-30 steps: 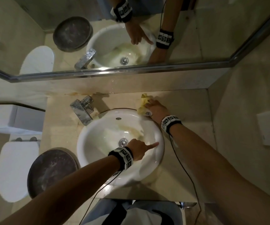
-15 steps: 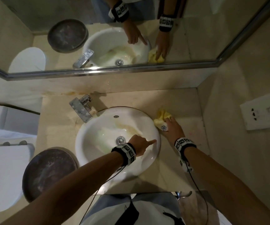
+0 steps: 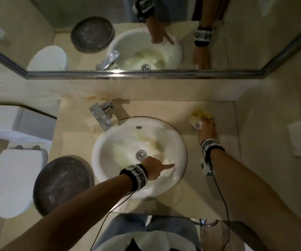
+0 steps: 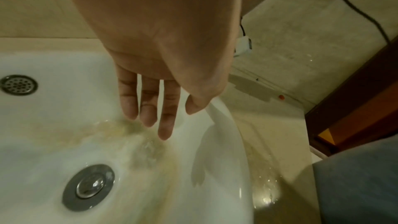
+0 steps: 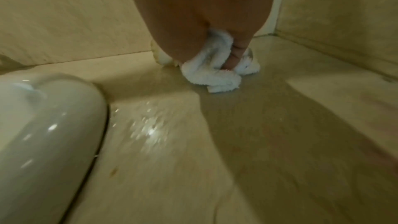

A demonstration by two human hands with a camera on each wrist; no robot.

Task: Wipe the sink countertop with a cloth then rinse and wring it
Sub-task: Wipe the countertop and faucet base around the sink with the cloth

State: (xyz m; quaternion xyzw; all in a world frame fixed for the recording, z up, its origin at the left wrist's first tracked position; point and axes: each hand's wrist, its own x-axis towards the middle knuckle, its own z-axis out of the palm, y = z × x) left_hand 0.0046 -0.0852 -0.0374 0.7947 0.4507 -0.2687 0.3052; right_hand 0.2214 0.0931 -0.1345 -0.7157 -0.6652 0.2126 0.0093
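The right hand has its grip closed around the bunched cloth, pressing it onto the bench right of the sink, while the left hand hangs slack-fingered and empty over the basin.

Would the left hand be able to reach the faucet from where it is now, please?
Probably yes: the left hand hovers empty over the sink, and nothing stands between it and the faucet at the basin's far-left rim.

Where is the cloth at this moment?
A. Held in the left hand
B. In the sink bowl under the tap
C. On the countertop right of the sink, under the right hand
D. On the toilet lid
C: the right hand presses the cloth onto the countertop right of the sink.
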